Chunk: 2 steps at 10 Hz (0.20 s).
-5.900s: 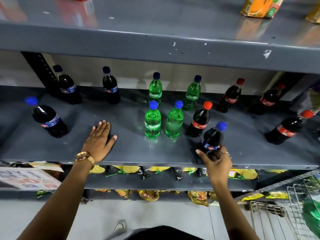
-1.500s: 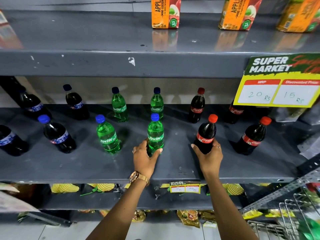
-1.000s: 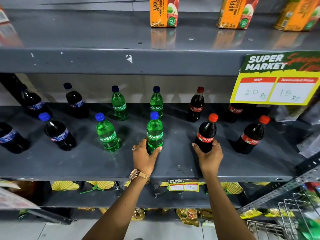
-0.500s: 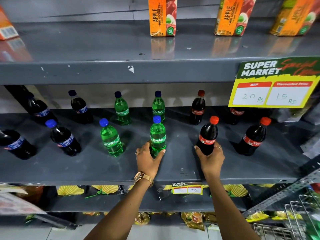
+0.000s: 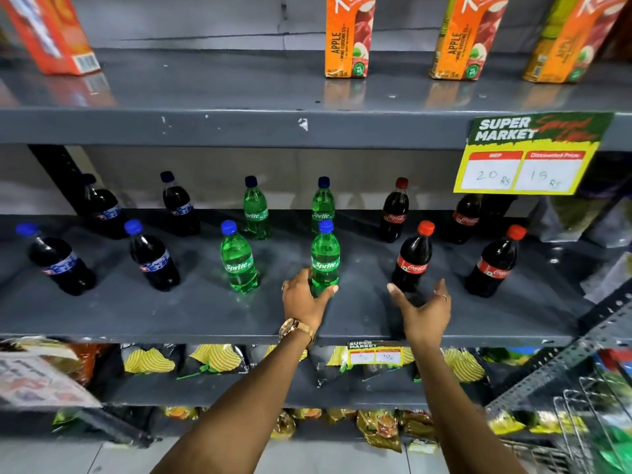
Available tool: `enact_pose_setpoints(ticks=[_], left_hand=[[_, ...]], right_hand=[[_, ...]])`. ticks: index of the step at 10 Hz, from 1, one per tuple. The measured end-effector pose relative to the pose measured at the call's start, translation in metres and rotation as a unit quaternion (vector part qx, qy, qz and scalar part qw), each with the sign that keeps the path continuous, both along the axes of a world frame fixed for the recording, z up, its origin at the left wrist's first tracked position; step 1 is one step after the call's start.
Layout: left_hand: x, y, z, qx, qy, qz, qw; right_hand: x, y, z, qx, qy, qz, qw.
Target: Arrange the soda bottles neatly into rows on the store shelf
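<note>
Left hand (image 5: 304, 299) has its fingers wrapped around the base of the front Sprite (image 5: 325, 260), at 12 o'clock, likely squaring it with the one behind. Right hand (image 5: 424, 309) is spread, fingers released, just short of the Coke (image 5: 412, 260) at 11 o'clock on the shelf (image 5: 171, 316).

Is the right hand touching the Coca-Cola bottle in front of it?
Apart. In the head view the right hand is open, fingers spread, just below the front Coca-Cola bottle; dark shelf shows between the fingertips and the bottle's base.
</note>
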State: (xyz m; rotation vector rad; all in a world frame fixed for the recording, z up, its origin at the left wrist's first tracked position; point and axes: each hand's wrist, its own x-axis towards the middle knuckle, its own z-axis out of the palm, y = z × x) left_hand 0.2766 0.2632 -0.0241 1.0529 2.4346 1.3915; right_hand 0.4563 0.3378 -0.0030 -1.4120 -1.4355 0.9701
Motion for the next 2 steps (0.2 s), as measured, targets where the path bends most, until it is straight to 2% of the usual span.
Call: enact_pose_setpoints(ticks=[1,2], left_hand=[[0.002,-0.007,0.004,-0.028,0.008,-0.034,0.999],[0.005,-0.024,0.012,-0.042,-0.021,-0.073,0.996]], right_hand=[[0.020,-0.062,0.020,0.032,0.080,0.023,0.996],[0.046,-0.114,0.064,0.111,0.151,0.063,0.980]])
